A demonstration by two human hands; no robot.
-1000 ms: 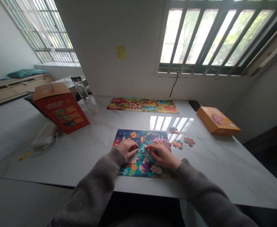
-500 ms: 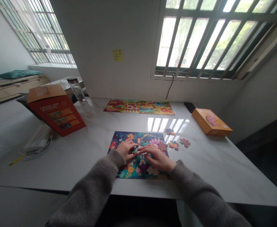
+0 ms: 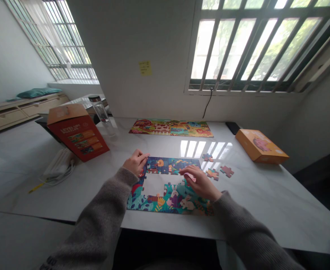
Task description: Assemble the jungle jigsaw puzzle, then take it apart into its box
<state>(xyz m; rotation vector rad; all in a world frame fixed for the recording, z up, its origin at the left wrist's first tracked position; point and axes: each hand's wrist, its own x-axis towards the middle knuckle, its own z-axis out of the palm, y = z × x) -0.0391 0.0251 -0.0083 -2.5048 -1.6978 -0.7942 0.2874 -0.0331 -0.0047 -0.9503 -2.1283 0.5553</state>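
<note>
A jigsaw puzzle [image 3: 177, 202] with animals on a dark blue and green ground lies on the white table. Its left-centre has a gap with pale backing showing. My left hand [image 3: 135, 162] is closed at the puzzle's upper left corner, fingertips along the edge. Over the right half hovers my right hand [image 3: 200, 183], its fingers curled toward the thumb around a pinkish puzzle piece [image 3: 191, 177], mostly covered. Just right of the puzzle lie three loose pieces: an orange piece [image 3: 212, 174], a reddish-brown piece [image 3: 227, 171] and a bluish piece [image 3: 208, 157].
A long farm-animal puzzle [image 3: 170, 128] lies near the wall. A red puzzle box [image 3: 79, 135] stands at left, with a glass bottle [image 3: 99, 109] behind it and a white power strip [image 3: 58, 165] beside it. At right are an orange box [image 3: 260, 146] and a black phone [image 3: 232, 128].
My hands have parted from the middle of the puzzle. The left moved to the upper left corner, the right slightly rightward, uncovering the gap. The view has shifted a little.
</note>
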